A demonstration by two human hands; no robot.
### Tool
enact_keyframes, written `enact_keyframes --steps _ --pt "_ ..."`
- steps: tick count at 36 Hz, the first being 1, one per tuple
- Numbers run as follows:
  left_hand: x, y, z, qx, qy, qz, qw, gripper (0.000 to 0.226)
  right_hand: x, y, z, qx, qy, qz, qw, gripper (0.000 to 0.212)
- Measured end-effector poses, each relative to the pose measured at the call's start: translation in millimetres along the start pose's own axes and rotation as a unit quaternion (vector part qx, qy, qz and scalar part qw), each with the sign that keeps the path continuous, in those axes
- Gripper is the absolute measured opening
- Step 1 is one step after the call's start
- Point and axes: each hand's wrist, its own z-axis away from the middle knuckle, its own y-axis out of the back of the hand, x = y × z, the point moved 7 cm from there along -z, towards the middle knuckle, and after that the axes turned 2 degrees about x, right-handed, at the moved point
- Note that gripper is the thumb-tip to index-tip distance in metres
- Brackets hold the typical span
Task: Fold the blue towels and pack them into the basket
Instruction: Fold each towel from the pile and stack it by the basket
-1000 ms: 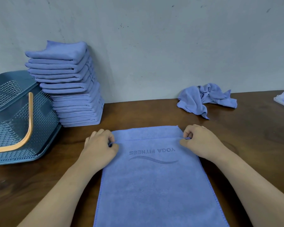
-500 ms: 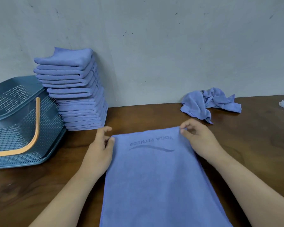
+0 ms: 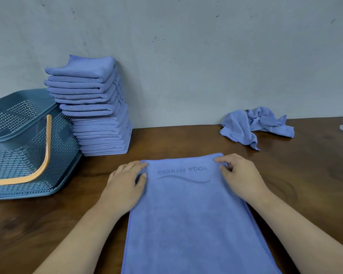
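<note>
Basket [image 3: 18, 155] left of towel stack [image 3: 95, 115]

The flat towel [image 3: 186, 224] is periwinkle blue, plain except for a darker tone-on-tone print: the words YOGA FITNESS and 1 wavy line. The stack of folded towels [image 3: 95, 115] and the crumpled towel [image 3: 244, 125] are the same blue. The basket [image 3: 18, 147] is dusky teal, its walls patterned with a lattice of tiny perforations broken by solid squares; its handle [image 3: 46, 155] is orange. The worktop [image 3: 315, 175] is dark reddish-brown wood with visible grain. The wall [image 3: 206, 56] is pale grey, flecked with dark specks.
</note>
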Motion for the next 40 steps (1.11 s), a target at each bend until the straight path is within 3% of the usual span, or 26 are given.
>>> enact_keyframes --steps 7,13,23,28,31,35,37,40 --pt "-1.5 -2.5 2.0 -0.008 0.005 -0.011 1.0 0.047 -1.0 6.0 -2.0 0.031 0.012 0.008 0.999 0.041" --pt "-1.7 -0.2 0.2 0.002 0.006 0.006 1.0 0.047 2.8 -8.4 -2.8 -0.012 0.044 0.143 0.989 0.04" --pt "-4.9 -5.8 -0.8 -0.021 0.027 -0.039 0.999 0.057 -1.6 -1.6 3.0 -0.006 0.039 0.137 0.99 0.041" --pt "-1.9 11.1 1.3 0.036 0.046 -0.013 0.998 0.066 -26.9 16.3 9.7 0.036 0.087 0.143 0.985 0.045" --pt "22.7 21.4 6.1 0.069 -0.025 -0.004 0.997 0.059 -61.7 3.8 26.1 -0.039 0.169 0.105 0.979 0.04" --pt "55.0 -7.1 23.3 -0.025 -0.105 -0.029 0.994 0.058 -87.0 -49.9 61.4 -0.223 0.261 0.176 0.922 0.056" --pt "53.5 -25.1 28.8 -0.081 -0.097 -0.058 0.99 0.062 -82.2 -65.7 69.2 -0.266 0.25 0.206 0.908 0.062" --pt "44.4 -32.2 25.1 -0.123 -0.073 -0.085 0.986 0.066 -65.3 -66.1 62.9 -0.288 0.19 0.215 0.914 0.077"
